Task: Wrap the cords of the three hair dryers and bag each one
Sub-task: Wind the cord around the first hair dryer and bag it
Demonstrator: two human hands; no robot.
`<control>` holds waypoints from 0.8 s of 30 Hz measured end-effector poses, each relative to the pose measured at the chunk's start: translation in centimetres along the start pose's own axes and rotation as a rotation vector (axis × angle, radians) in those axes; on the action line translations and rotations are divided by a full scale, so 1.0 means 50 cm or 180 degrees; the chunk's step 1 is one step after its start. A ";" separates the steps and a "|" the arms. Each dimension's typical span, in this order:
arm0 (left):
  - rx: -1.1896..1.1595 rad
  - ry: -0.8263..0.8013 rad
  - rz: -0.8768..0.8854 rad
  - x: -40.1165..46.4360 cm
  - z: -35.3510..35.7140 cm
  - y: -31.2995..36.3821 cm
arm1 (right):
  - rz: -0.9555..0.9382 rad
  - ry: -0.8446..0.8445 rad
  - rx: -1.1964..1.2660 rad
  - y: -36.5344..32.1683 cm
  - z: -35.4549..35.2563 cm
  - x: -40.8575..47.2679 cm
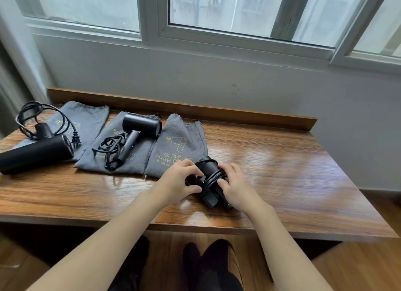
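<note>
Three black hair dryers are on the wooden table (282, 160). The right dryer (211, 171) lies near the front, its cord wound around the body. My left hand (180, 180) pinches the plug end of that cord, and my right hand (235, 186) grips the dryer body over the coils. The middle dryer (141, 126) rests on a grey bag (102, 158) with its cord in a loose tangle (112, 148). The left dryer (36, 152) lies on another grey bag (89, 119), its cord looped loosely behind. A third grey bag (175, 147) with yellow print lies flat beside my left hand.
A raised wooden lip (217, 112) runs along the table's back edge under a window sill and wall. The right half of the table shows bare glossy wood. My legs and the wooden floor (358, 264) show below the front edge.
</note>
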State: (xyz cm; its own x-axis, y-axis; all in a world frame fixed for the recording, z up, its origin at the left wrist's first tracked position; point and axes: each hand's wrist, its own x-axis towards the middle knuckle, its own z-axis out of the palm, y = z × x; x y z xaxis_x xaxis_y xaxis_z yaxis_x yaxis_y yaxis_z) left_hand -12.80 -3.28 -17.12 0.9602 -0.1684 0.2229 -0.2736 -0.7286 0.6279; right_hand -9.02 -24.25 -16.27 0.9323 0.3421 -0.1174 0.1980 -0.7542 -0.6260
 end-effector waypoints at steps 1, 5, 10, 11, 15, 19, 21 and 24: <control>0.0003 0.0070 0.0030 -0.001 0.004 0.001 | -0.0039 0.0166 -0.0135 0.000 0.006 -0.002; 0.0089 0.0284 0.0196 -0.006 0.013 -0.003 | -0.0228 0.0300 -0.0492 -0.002 0.020 -0.023; 0.0422 0.0422 0.0374 -0.009 0.023 -0.002 | -0.0111 0.0836 -0.0604 -0.013 0.037 -0.030; 0.0460 0.0399 0.0366 -0.011 0.022 0.001 | -0.0130 0.0944 -0.0718 -0.016 0.043 -0.033; 0.0437 0.0393 0.0405 -0.012 0.018 -0.001 | -0.0076 0.1137 -0.0952 -0.021 0.052 -0.037; 0.0431 0.0374 0.0294 -0.013 0.020 -0.005 | -0.0032 0.1153 -0.0790 -0.013 0.053 -0.024; 0.0298 0.0356 0.0236 -0.010 0.018 -0.002 | 0.0020 0.1177 -0.0669 -0.008 0.054 -0.021; 0.0134 0.0345 0.0217 -0.006 0.018 0.002 | 0.0064 0.1156 -0.0607 -0.003 0.053 -0.017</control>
State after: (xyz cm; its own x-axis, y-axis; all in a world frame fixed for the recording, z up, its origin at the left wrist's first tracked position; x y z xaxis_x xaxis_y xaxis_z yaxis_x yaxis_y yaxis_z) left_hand -13.06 -3.93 -17.79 0.9271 -0.1473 0.3447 -0.3332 -0.7454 0.5773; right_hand -10.63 -22.94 -18.12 0.9761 0.1319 0.1730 0.1993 -0.8609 -0.4682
